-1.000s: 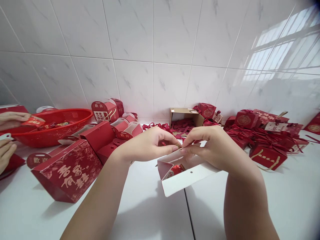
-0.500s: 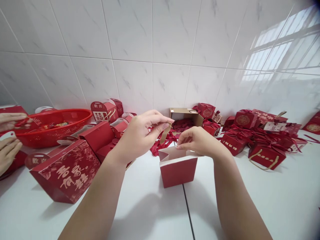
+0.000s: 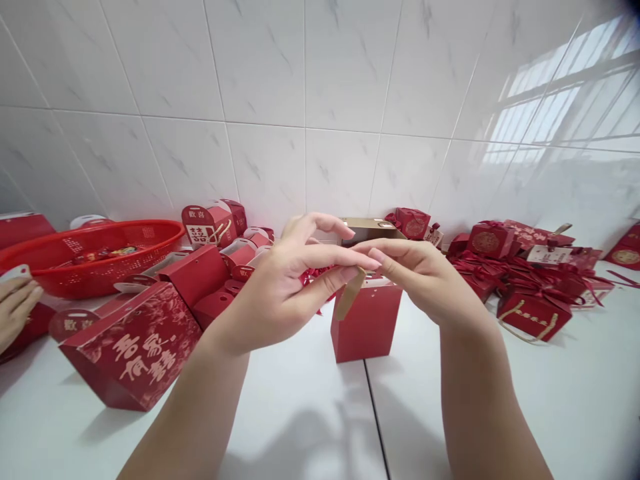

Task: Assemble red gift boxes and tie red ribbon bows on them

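Note:
In the middle, my left hand [image 3: 295, 287] pinches a gold ribbon strip [image 3: 350, 295] between thumb and index finger; a short length hangs down and its other fingers are raised. The thumb and index finger of my right hand [image 3: 420, 267] are pressed together at the left index fingertip. Whatever they pinch is hidden. Just behind and below both hands stands a red paper gift box [image 3: 367, 327], upright on the white table. My fingers cover most of its top, where a pale edge with small holes shows.
At left are a red basket [image 3: 120, 273] with wrapped sweets, a tilted red gift box [image 3: 135, 343] and another person's hand [image 3: 17, 307]. An open cardboard box [image 3: 375, 227] stands behind. Ribbon-tied red boxes [image 3: 535, 307] are piled at right, before the tiled wall [image 3: 340, 67].
My right hand has come up out of the red box's opening to meet my left fingertips. The red box has turned upright and shifted slightly away. One of the other person's hands has left view.

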`<state>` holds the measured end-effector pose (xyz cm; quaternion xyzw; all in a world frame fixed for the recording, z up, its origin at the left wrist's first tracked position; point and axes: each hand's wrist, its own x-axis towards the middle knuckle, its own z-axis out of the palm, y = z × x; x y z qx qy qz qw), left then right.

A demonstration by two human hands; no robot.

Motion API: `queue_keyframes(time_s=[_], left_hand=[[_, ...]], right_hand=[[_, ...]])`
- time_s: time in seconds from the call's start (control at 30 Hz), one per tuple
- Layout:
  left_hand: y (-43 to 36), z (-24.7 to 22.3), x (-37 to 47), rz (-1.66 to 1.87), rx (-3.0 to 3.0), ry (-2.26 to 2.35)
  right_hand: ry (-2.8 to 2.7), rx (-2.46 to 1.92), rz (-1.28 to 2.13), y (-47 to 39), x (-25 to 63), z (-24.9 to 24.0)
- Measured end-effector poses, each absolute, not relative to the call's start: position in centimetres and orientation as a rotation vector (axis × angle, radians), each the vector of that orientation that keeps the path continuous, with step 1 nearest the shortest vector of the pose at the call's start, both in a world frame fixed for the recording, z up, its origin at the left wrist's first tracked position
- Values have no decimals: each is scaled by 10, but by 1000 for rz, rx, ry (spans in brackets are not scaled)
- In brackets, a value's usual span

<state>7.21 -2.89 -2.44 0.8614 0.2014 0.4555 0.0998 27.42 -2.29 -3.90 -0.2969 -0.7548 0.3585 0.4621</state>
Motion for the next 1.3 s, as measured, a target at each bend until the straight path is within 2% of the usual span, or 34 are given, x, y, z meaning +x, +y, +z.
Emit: queue_keyframes(time_s=[0.17,0.37,0.7,0.97,1.13,1.3], left_hand=[[-31,-26,80,1436,2386,417],[-29,-26,84,1569,2322,299],[-32,-26,84,1597,2167,368],[-33,-24,83,1595,1925,505],[-35,-22,80,1366,2036,430],[-36,-23,81,1360,2066,452]], right_hand=[[-1773,-317,1209,-28,261,-44],[-1614,-209,1441,-25,256,-46],[-1466,-223,1569,-27,256,-44],[-1476,-195,1437,-26,258,-44],[-1461,-75,1485,-26,259,-44],[-1473,-76,1532,-26,259,-45]])
